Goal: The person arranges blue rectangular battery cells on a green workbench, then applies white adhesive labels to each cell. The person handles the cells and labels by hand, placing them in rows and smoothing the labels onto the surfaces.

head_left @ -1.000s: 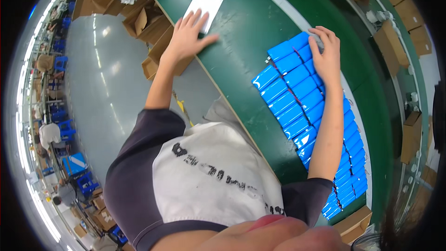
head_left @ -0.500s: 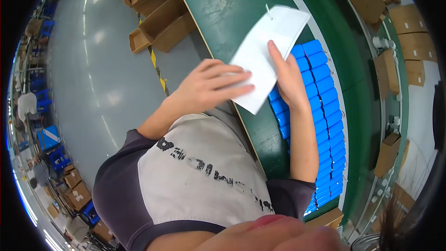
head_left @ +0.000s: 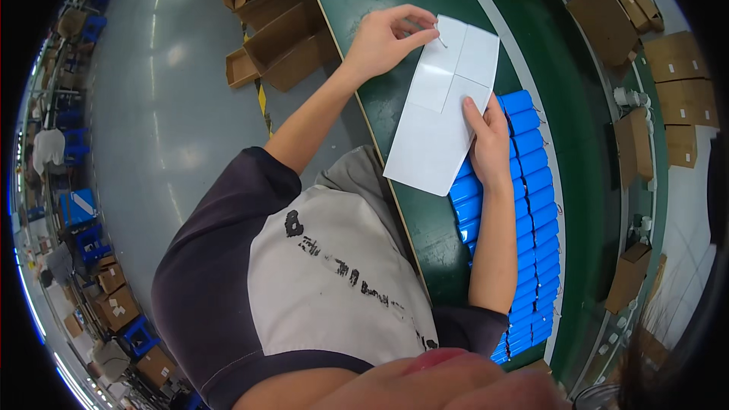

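Note:
A flat white folded card sheet (head_left: 444,118) is held up over the green table (head_left: 380,0). My left hand (head_left: 387,38) pinches its far upper corner between thumb and fingers. My right hand (head_left: 490,144) grips its right edge, thumb on top. Under the sheet and my right forearm runs a long double row of blue rectangular packs (head_left: 531,212), laid side by side along the table's right part.
Open brown cardboard boxes (head_left: 281,30) lie on the grey floor left of the table. More brown boxes (head_left: 607,19) stand along the far right, beyond the table's edge. Blue crates and cartons (head_left: 91,258) crowd the far left of the floor.
Both hands left the table and the blue packs, picked up the white sheet and brought it over the packs; my view has shifted as well.

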The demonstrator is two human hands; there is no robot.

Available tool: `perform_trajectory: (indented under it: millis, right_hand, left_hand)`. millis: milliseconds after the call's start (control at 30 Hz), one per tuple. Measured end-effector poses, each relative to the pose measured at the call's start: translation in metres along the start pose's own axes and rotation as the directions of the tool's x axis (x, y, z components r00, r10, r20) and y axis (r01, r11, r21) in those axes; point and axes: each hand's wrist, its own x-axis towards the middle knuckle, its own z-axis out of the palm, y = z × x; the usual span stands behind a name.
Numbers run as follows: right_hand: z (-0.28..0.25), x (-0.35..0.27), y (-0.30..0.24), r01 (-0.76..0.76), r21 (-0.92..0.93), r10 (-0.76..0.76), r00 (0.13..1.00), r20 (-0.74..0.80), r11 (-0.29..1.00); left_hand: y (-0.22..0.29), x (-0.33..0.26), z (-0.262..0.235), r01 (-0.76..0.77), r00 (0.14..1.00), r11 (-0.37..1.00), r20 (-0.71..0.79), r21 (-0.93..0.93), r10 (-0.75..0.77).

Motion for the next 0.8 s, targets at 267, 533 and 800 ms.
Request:
perform_trajectory:
  millis: [267, 533, 800]
  right_hand:
    - [-0.003, -0.001, 0.004, 0.024, -0.075, -0.023, 1.000, 0.006, 0.997]
    - [-0.002, 0.002, 0.004, 0.029, -0.118, -0.023, 0.998, 0.058, 0.993]
    - [-0.005, -0.002, 0.006, 0.025, -0.122, -0.018, 0.998, 0.060, 0.992]
  left_hand:
    - [-0.025, 0.027, -0.004, -0.128, 0.992, 0.991, -0.019, -0.034, 0.128]
    - [-0.119, 0.223, -0.139, -0.155, 0.877, 0.825, -0.309, 0.544, 0.368]
    - [-0.164, 0.309, -0.144, 0.240, 0.954, 0.533, -0.299, 0.811, 0.025]
